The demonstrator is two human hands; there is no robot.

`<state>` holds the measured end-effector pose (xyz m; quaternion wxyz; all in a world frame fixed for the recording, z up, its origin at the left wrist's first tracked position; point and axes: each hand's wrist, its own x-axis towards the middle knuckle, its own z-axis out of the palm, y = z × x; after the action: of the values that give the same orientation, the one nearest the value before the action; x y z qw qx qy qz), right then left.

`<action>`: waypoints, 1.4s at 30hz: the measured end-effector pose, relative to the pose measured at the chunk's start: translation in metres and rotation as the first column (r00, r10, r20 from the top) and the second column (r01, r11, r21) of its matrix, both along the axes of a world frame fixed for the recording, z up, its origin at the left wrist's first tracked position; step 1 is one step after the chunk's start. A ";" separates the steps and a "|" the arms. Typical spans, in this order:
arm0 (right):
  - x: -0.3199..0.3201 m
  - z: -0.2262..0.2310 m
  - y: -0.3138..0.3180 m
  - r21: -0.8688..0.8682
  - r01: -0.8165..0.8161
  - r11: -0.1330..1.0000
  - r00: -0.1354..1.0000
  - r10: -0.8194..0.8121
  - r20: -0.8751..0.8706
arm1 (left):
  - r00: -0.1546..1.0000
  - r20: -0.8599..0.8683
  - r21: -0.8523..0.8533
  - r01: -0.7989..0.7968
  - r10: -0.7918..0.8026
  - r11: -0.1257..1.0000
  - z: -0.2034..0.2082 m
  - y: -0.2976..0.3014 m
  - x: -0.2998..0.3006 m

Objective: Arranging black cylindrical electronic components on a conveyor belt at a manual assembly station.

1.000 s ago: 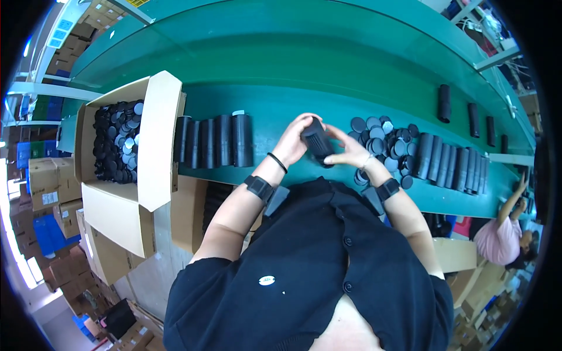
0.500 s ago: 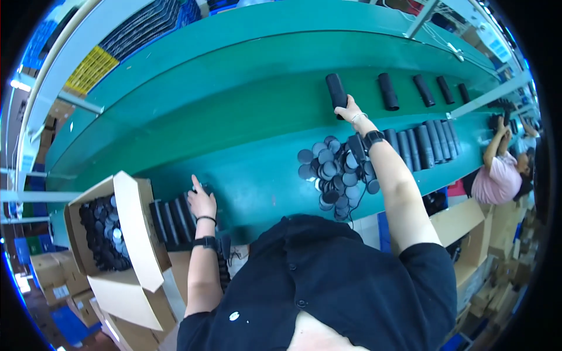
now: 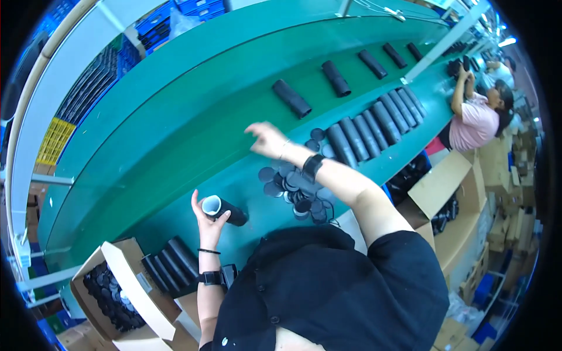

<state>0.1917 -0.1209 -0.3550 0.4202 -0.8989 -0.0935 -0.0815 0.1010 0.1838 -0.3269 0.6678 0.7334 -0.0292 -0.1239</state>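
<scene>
My left hand [image 3: 207, 225] is closed around a black tube [image 3: 235, 215], thumb and fingers on its sides. The tube's open end, pale inside, faces up and to the left. My right hand [image 3: 269, 140] is in the air above the green bench, slightly blurred, its fingers apart and nothing in it. Just below it lies a loose pile of flat black discs [image 3: 293, 186], partly covered by my right forearm. Beyond my right hand, a black tube [image 3: 292, 99] lies on the green belt [image 3: 193, 137].
More tubes [image 3: 335, 79] lie spaced along the belt. A row of black tubes [image 3: 374, 128] sits right of the discs, another group [image 3: 170, 266] near left beside a carton [image 3: 127, 270] of discs. An open carton [image 3: 440, 190] stands at right. A co-worker [image 3: 477, 120] works far right.
My right hand has let go of the tube on the belt and come back toward the discs. My left hand has taken hold of another tube. The view has turned.
</scene>
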 end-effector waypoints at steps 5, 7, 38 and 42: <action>-0.075 0.044 0.081 0.399 -0.500 0.769 0.778 0.601 -0.183 | 0.978 0.179 0.082 0.090 -0.104 0.993 -0.020 -0.012 -0.001; -0.083 0.035 0.089 0.337 -0.479 0.811 0.826 0.546 -0.139 | 0.949 0.265 0.141 0.138 -0.172 0.980 -0.010 -0.018 -0.003; -0.122 0.041 0.114 -0.244 -0.530 0.812 0.845 0.531 -0.065 | 0.849 0.444 0.529 0.009 -0.286 0.849 -0.001 0.006 -0.049; -0.122 0.043 0.116 -0.237 -0.541 0.807 0.837 0.544 -0.059 | 0.849 0.443 0.523 0.016 -0.289 0.852 -0.008 0.009 -0.047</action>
<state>0.0692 -0.0049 -0.3119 0.3115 -0.8789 -0.3580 0.0486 0.0538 0.1930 -0.3346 0.4103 0.8822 -0.2306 0.0153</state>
